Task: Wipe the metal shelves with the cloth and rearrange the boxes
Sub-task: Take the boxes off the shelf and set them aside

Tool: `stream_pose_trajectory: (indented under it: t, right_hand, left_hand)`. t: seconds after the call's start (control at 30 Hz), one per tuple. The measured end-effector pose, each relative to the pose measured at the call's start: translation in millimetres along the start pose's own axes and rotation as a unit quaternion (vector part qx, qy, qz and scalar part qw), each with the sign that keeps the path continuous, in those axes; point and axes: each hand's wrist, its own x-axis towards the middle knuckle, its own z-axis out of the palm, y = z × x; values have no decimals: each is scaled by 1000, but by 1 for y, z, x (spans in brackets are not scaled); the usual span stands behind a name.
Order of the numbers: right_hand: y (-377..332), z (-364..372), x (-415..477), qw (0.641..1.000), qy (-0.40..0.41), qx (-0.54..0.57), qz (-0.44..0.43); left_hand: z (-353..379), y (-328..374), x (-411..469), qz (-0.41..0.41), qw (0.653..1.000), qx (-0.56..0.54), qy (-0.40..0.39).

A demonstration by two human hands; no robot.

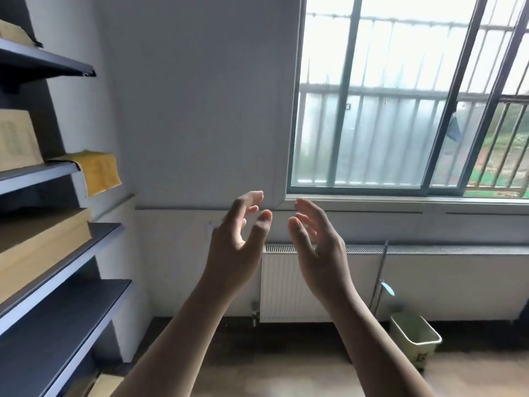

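Shelves (71, 316): dark metal rack at the left edge, four boards in view, each running away toward the wall (200, 110).
Cloth (100, 171): yellow, draped over the far end of the second board from the top; its free part hangs down past the board's edge. Well apart from both hands.
Top box (11, 31): only a corner shows, on the highest board.
Upright box (17, 138): pale cardboard, on the second board, just beside the cloth.
Flat box (43, 245): lying on the third board, taking up its near part; the far end of that board is bare.
Low box (106, 385): partly in view near the floor, at the foot of the rack.
Left hand (237, 239): raised in mid-air in front of the wall, fingers loosely spread, palm turned to the other hand, holding nothing.
Right hand (317, 242): raised at the same height, fingers relaxed and apart, holding nothing; a narrow gap separates the two hands.
Window (400, 110): barred, at upper right.
Radiator (286, 282): white, under the sill, behind the hands.
Bin (415, 336): pale, on the floor at the right.
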Motion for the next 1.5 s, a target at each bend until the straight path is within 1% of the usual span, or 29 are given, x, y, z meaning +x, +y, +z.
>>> stream_pose_trajectory:
  t: [0.2, 0.27, 0.37, 0.5, 0.7, 0.83, 0.97, 1.17, 1.33, 1.43, 1.5]
  right_hand:
    - [66, 52, 104, 1000, 8, -26, -5]
    - [90, 68, 134, 999, 20, -28, 2]
    - [114, 83, 159, 999, 14, -31, 12]
    - [149, 103, 202, 999, 34, -9, 12]
    - [209, 133, 259, 999, 24, 17, 17]
    - [258, 147, 303, 1000, 5, 24, 18]
    - [306, 159, 365, 999, 1, 38, 4]
    - [369, 190, 457, 998, -29, 62, -12]
    - [398, 258, 488, 992, -81, 93, 0]
    - [399, 306, 504, 987, -106, 119, -17]
    - [392, 340, 510, 983, -109, 145, -21]
  left_hand:
    - [25, -87, 109, 10, 999, -31, 0]
    - [39, -118, 142, 7, 999, -47, -12]
    - [53, -143, 166, -8, 998, -58, -26]
    - [69, -178, 208, -2, 998, -56, -34]
    - [92, -239, 259, -5, 999, -52, -14]
    - [120, -277, 300, -14, 999, -41, -18]
    - [154, -310, 354, 0, 999, -35, 4]
    - [184, -365, 432, -13, 999, -10, 34]
    - [163, -417, 456, -58, 996, 8, 70]
    - [131, -441, 472, -53, 991, 40, 115]
    - [105, -455, 478, -53, 989, 62, 125]
